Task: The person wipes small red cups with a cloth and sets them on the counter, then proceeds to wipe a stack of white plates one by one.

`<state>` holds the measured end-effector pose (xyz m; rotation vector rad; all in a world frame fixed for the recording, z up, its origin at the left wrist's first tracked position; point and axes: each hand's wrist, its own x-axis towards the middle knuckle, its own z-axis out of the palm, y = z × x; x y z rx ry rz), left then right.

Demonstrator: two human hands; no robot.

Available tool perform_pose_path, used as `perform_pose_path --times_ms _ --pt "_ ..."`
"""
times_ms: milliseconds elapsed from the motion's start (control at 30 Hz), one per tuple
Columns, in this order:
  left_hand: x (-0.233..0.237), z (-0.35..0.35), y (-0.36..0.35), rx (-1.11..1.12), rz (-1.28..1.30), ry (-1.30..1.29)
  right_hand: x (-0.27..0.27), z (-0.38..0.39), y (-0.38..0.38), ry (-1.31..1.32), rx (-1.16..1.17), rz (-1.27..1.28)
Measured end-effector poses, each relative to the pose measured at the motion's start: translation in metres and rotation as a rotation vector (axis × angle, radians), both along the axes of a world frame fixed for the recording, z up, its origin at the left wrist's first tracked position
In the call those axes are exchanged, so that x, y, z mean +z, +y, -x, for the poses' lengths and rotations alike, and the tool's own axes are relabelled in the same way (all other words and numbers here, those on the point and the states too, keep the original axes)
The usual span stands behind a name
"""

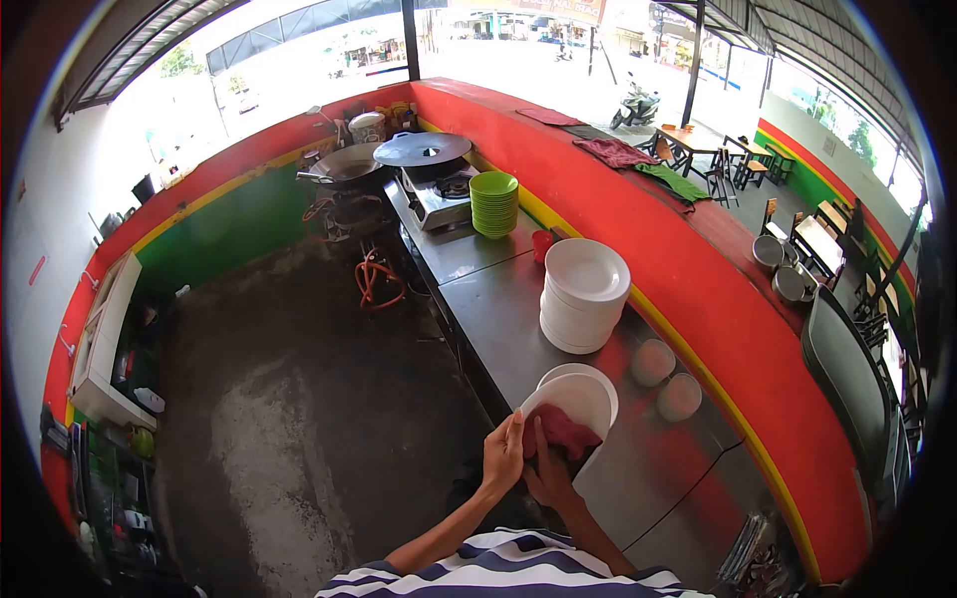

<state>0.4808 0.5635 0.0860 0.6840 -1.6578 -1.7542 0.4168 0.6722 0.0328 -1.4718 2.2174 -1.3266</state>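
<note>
My left hand (503, 453) grips the left rim of a white plate (596, 391), which is tilted over the steel counter's near edge. My right hand (550, 473) presses a dark red cloth (566, 431) against the plate's face. Another white rim shows just behind that plate. Beyond it stands a tall stack of white plates (586, 289) on the counter (498, 324). Green bowls (494, 204) are stacked farther back, with a small red cup (542, 245) between the two stacks.
A gas stove (439, 194) and a wok (349, 164) are at the counter's far end. Two round white items (653, 363) sit right of the plates, beside the red wall (688, 269). Orange hoses (377, 284) hang below the wok. A white cabinet (105, 344) stands left.
</note>
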Motion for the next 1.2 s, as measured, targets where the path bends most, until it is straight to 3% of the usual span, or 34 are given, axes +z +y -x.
perform_pose_path --times_ms 167,300,400,800,1000,1100,1200 --pt "0.007 -0.005 0.01 0.04 0.036 0.025 0.019 0.021 -0.01 0.063 -0.203 0.094" --pt "0.009 -0.002 0.013 0.06 0.047 0.075 0.024 0.032 -0.01 -0.073 -0.329 0.152" --pt "0.018 0.003 0.014 0.072 0.022 0.078 0.031 0.034 -0.007 0.009 -0.375 0.132" --pt "0.02 0.01 0.014 -0.015 0.061 0.108 0.028 0.012 0.011 0.057 -0.026 0.106" --pt "0.018 0.005 0.028 -0.038 0.062 0.111 0.023 0.017 0.018 -0.118 -0.139 0.077" --pt "0.015 0.002 0.033 -0.043 0.06 0.062 0.031 0.019 0.026 0.037 -0.292 0.196" --pt "0.013 0.003 0.04 -0.043 0.05 0.095 0.031 0.023 0.034 -0.02 -0.342 0.249"
